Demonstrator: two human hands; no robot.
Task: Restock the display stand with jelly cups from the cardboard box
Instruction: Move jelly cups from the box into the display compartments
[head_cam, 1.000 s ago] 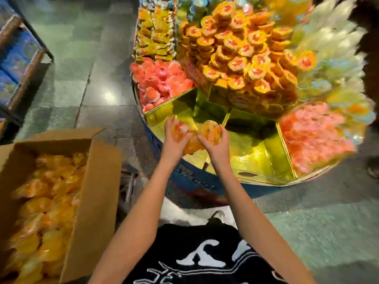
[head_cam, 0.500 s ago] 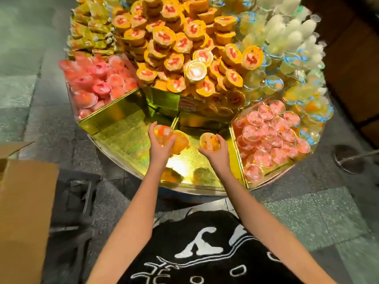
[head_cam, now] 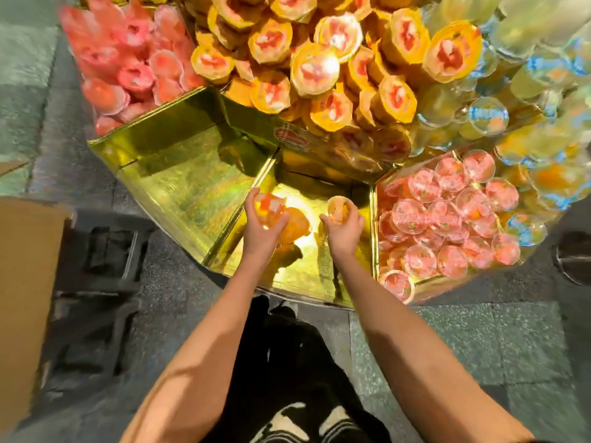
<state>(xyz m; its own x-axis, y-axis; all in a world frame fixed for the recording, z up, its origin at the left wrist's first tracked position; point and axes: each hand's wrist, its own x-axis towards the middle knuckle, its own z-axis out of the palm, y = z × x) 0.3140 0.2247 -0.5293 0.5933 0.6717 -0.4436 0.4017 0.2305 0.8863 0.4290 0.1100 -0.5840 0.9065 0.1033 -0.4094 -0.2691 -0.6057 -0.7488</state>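
My left hand (head_cam: pixel 259 228) grips two orange jelly cups (head_cam: pixel 271 207), one clear-lidded on top and another (head_cam: pixel 295 225) under the fingers. One orange jelly cup (head_cam: pixel 339 208) sits in the grip of my right hand (head_cam: pixel 343 230). Both hands hover over the gold-lined middle compartment (head_cam: pixel 307 270) of the round display stand, low near its floor. Only a flap of the cardboard box (head_cam: pixel 28 282) shows at the left edge; its contents are out of view.
A second gold compartment (head_cam: pixel 179 174) lies to the left. Pink cups fill the bins at the right (head_cam: pixel 447 225) and upper left (head_cam: pixel 134 65). Orange-wrapped cups (head_cam: pixel 319 68) pile up behind, with clear yellow cups (head_cam: pixel 527 91) at the far right. A dark crate (head_cam: pixel 105 257) stands beside the box.
The view has closed in on the stand and the box has slid almost out of frame. Both hands have lowered with their cups into the gold middle compartment.
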